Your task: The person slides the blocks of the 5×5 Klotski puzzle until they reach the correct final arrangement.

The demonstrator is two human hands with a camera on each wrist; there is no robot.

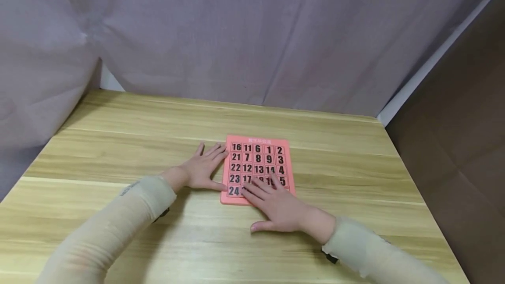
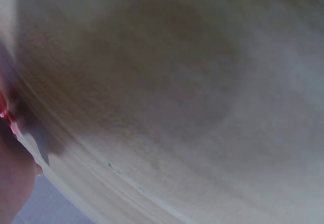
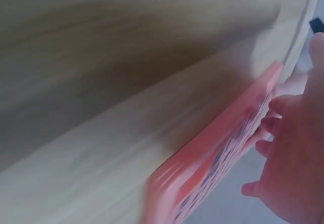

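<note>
Head view first: a pink sliding number puzzle (image 1: 258, 168) lies flat on the wooden worktop (image 1: 118, 143), a little right of the middle, with black numbers on its tiles in a five-by-five grid. The left hand (image 1: 203, 168) lies flat on the worktop just beside the puzzle's left edge, fingers straight and slightly spread, fingertips touching the frame near its upper left corner and the thumb reaching towards the lower left corner. The right hand (image 1: 276, 205) lies over the near part of the puzzle, its straight, spread fingers resting on the tiles of the bottom two rows and its thumb stretched out on the worktop below the frame; it pinches nothing. Both forearms wear pale beige sleeves (image 1: 118, 227). A grey curtain (image 1: 236, 34) hangs behind the worktop, and a brown panel (image 1: 465, 143) stands to the right. Left wrist view: mostly blurred wood grain of the worktop (image 2: 177, 107), with a sliver of red-pink puzzle (image 2: 4, 110) at the left edge and part of the left hand (image 2: 15, 183) in the lower left corner; how the fingers lie cannot be told here. Right wrist view: the puzzle (image 3: 212, 153) is seen edge-on and blurred, lying on the worktop (image 3: 101, 107), with the fingers of the right hand (image 3: 291, 168) laid on its face.
</note>
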